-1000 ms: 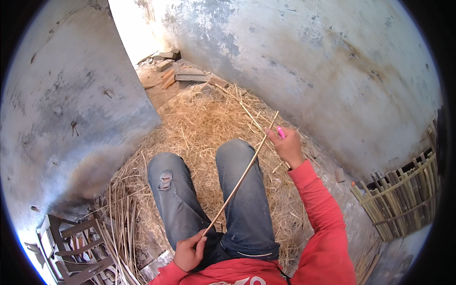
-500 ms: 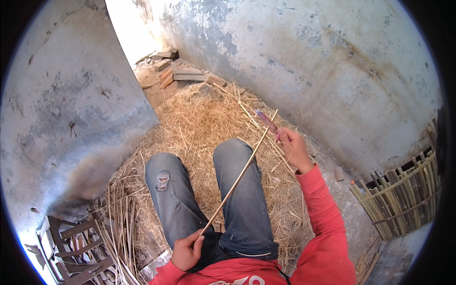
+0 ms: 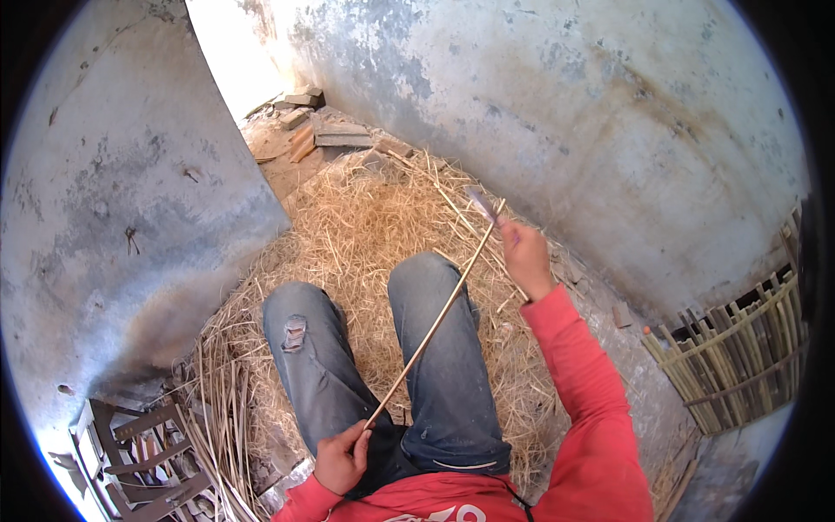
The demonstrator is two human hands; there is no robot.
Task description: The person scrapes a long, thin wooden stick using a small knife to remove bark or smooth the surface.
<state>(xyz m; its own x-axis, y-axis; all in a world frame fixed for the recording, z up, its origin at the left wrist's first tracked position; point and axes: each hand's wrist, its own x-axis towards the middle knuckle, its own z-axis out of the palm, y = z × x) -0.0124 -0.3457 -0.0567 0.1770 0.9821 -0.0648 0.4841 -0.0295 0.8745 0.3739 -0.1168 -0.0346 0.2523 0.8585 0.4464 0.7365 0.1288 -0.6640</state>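
A thin, pale stick [image 3: 439, 322], like a split cane, slants up and to the right across my lap. My left hand [image 3: 341, 458] grips its lower end near my waist, with the thumb pressed along it. At the far end, beyond my right knee, my right hand [image 3: 524, 254] is closed on a knife. The narrow knife blade [image 3: 480, 205] points up and left and crosses close to the stick's tip; whether it touches is hard to tell. The knife's handle is hidden in my fist.
Straw and shavings [image 3: 365, 204] cover the floor around my legs. Long strips [image 3: 222, 409] lie at the left beside a dark slatted frame [image 3: 152, 452]. A slatted fence-like panel [image 3: 739, 357] leans at the right. Bricks [image 3: 341, 135] lie far ahead, between worn walls [image 3: 557, 113].
My right hand with the knife has shifted slightly up and left toward the stick's far tip, and the blade has turned. My left hand stays on the lower end.
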